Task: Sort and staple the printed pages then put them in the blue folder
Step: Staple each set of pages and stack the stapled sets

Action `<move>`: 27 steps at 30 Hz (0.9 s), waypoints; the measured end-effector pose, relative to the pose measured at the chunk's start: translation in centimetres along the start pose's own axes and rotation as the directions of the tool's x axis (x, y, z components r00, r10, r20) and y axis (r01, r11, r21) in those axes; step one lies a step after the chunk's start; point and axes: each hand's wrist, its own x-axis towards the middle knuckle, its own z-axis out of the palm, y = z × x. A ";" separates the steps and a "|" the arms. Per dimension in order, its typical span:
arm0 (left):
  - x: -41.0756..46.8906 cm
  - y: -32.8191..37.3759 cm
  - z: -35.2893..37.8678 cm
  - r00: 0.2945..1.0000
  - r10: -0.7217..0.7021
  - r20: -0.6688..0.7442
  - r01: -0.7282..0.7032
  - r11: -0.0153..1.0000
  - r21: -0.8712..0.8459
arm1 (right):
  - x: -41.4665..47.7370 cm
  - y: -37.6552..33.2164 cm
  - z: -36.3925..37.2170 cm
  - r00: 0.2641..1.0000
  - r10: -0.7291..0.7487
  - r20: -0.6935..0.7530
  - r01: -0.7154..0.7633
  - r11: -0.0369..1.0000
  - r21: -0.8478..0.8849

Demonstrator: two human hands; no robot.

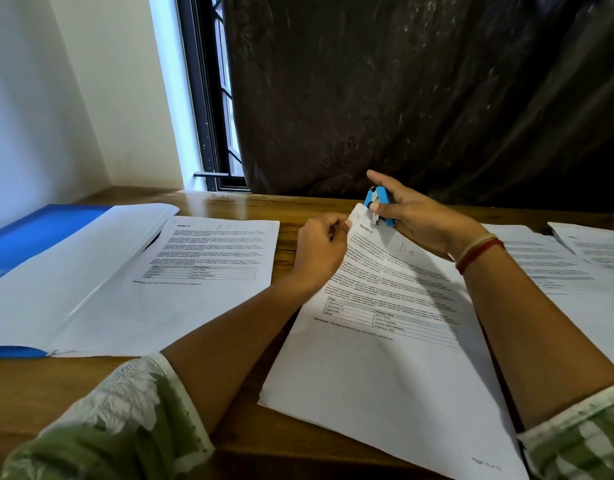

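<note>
A stack of printed pages point(385, 341) marked "D-10" lies tilted in front of me on the wooden desk. My left hand point(321, 249) pinches its raised top left corner. My right hand point(416, 216) grips a small blue stapler point(378, 204), whose jaws sit over that same corner. The open blue folder point(38, 233) lies at the left, with white sheets point(73, 271) resting on it. Another printed stack point(208, 268) marked with a handwritten "A" lies beside the folder.
More printed pages point(555, 265) are spread at the right edge of the desk point(291, 209). A dark curtain point(419, 91) hangs behind the desk, and a window frame point(208, 98) stands at the back left.
</note>
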 end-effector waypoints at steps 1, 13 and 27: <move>0.0 0.1 0.1 1.000 0.000 0.002 0.000 1.000 -0.010 | 0.1 0.0 0.1 1.000 -0.010 -0.018 0.010 1.000 0.012; -0.2 0.3 0.1 0.996 -0.088 0.006 0.089 0.996 -0.030 | 0.6 0.3 1.1 0.999 0.035 -0.013 -0.035 0.999 0.031; -0.2 0.2 -0.1 0.998 -0.061 0.027 0.061 0.998 0.020 | 0.8 0.1 1.0 0.997 0.036 -0.073 -0.020 0.979 0.205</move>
